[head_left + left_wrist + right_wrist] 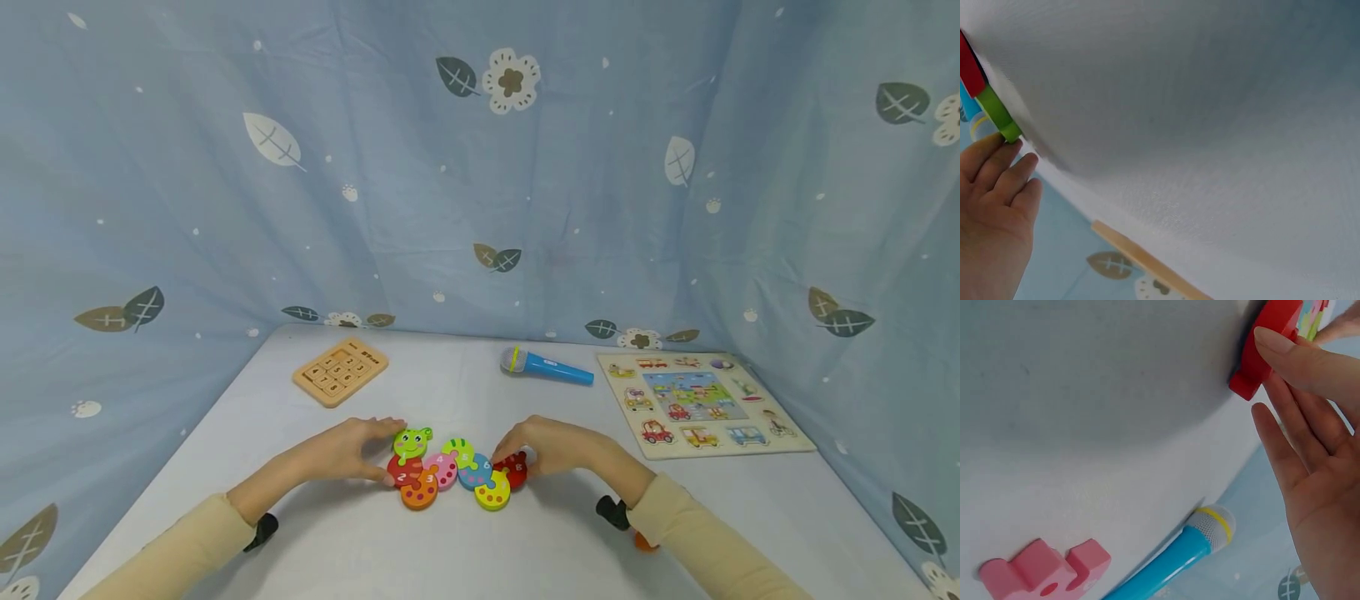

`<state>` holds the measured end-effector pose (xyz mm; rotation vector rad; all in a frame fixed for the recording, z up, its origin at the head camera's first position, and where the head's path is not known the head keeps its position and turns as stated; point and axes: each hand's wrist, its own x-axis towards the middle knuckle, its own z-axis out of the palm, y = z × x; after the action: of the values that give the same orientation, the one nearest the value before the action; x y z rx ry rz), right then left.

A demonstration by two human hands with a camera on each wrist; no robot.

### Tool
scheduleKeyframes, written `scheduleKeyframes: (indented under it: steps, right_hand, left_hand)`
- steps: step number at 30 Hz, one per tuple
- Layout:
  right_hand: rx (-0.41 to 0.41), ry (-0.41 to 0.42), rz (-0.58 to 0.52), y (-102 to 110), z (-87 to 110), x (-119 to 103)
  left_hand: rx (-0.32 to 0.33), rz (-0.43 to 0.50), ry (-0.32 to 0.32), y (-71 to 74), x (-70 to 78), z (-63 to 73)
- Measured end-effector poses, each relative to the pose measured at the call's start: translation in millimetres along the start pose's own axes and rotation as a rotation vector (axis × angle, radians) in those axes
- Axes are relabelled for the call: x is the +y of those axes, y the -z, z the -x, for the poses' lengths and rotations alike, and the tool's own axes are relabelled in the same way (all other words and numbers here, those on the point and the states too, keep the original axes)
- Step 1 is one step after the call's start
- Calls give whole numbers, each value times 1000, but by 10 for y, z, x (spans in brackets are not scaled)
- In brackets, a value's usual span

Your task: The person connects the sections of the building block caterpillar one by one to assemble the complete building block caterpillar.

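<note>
A caterpillar number puzzle (pixel 441 472) lies in a wavy row of coloured, numbered pieces between both hands in the head view. Its green smiling head piece (pixel 410 445) is at the left end, above a red piece (pixel 403 472) marked 2. My left hand (pixel 347 451) touches this end, fingertips at the head and thumb beside the red piece. In the left wrist view its fingers (pixel 1014 178) are fairly straight. At the other end, my right hand (pixel 551 446) pinches a dark red piece (pixel 1270 339) between thumb and fingers, next to the blue and yellow pieces.
A wooden number slide puzzle (pixel 341 372) lies at the back left, a blue toy microphone (pixel 552 367) at the back middle. A vehicle picture board (pixel 776 427) is at the right. A loose pink piece (pixel 1035 572) lies near the microphone in the right wrist view.
</note>
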<state>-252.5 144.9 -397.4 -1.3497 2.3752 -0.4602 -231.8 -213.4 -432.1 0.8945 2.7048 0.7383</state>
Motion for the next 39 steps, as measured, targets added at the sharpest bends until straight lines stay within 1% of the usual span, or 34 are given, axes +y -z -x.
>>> scheduleKeyframes:
  steps: [10, 16, 19, 23, 29, 34, 39]
  right_hand:
    - [34, -11, 15, -77, 34, 35]
    - [76, -17, -17, -89, 97, 46]
    - [124, -48, -34, -82, 147, 35]
    - [187, -87, -15, -87, 225, 38]
    - [221, -158, -10, -122, 351, 41]
    - [281, -165, -24, -141, 474, 42]
    - [316, -187, -43, -149, 597, 80]
  left_hand:
    - [14, -18, 1, -13, 4, 0]
    - [29, -21, 0, -35, 15, 30]
    - [41, -25, 1, -43, 24, 47]
    - [48, -24, -7, -45, 36, 65]
    - [67, -36, -13, -39, 44, 90]
    - [84, -37, -5, -54, 51, 98]
    - [88, -31, 26, -74, 60, 94]
